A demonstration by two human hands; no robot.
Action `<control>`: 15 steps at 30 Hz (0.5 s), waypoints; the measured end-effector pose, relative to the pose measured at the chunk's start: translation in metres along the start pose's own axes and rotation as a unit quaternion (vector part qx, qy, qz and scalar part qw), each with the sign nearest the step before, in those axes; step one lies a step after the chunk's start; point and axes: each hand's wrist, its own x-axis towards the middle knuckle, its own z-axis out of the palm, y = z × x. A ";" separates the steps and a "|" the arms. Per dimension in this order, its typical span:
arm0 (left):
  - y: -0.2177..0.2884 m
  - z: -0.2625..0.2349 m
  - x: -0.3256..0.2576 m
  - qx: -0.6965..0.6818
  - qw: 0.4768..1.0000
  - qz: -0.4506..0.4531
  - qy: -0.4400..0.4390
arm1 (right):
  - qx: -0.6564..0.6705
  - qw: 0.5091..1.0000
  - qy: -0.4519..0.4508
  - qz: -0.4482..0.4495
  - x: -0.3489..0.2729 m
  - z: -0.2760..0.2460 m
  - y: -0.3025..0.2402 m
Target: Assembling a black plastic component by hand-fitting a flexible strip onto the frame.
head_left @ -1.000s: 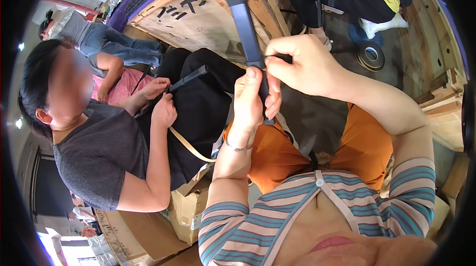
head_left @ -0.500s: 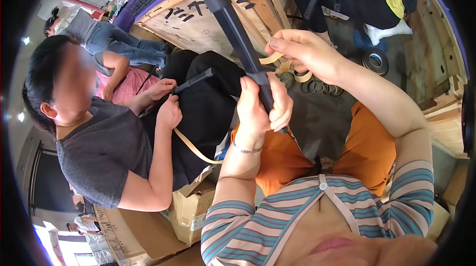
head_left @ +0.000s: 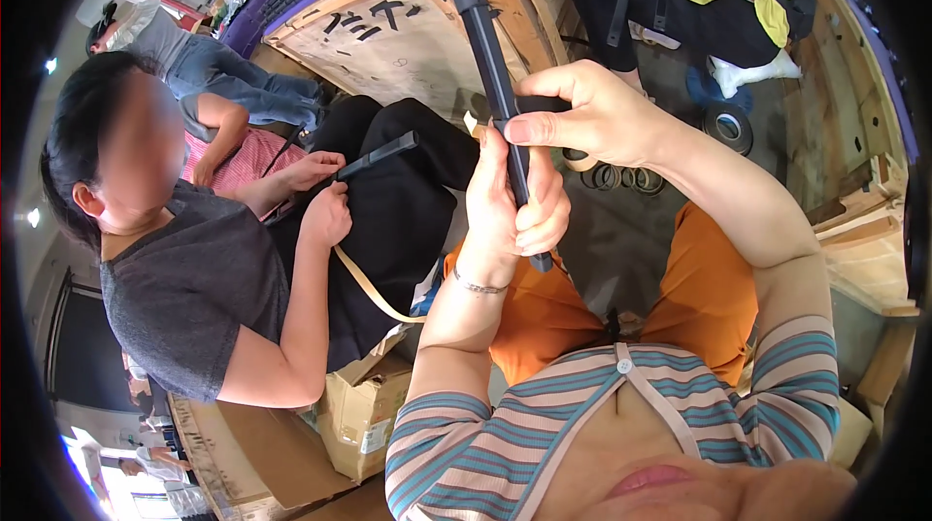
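Observation:
A long black bar (head_left: 488, 55) with a wrapped band stands tilted in front of me, its lower end toward my lap. My left hand (head_left: 513, 196) is closed round its lower part. My right hand (head_left: 592, 123) presses its thumb against the bar just above the left hand, and a black tape strip (head_left: 542, 104) shows between its thumb and fingers. A small pale tape end (head_left: 473, 123) sticks out beside my left thumb. How far the strip goes round the bar is hidden by my fingers.
Tape rolls (head_left: 621, 178) lie on the floor beyond my knees, with a larger black roll (head_left: 727, 127) at the right. A co-worker (head_left: 204, 278) sits close at left, holding a black piece (head_left: 379, 154). A wooden crate (head_left: 408, 45) stands ahead; a cardboard box (head_left: 361, 419) stands at lower left.
My right hand has moved left and down onto the bar, and the loose pale tape it was holding out is now against the bar. The bar has shifted slightly.

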 end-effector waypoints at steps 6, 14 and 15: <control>0.001 0.001 0.002 -0.062 0.996 -0.019 -0.069 | 0.028 0.996 -0.044 0.070 0.003 -0.018 0.018; 0.003 -0.003 0.001 -0.007 0.999 -0.036 -0.012 | 0.007 0.999 -0.021 0.042 0.000 -0.002 0.003; 0.001 -0.004 0.000 -0.011 0.999 -0.041 -0.006 | -0.021 1.000 -0.019 0.012 0.002 -0.002 0.006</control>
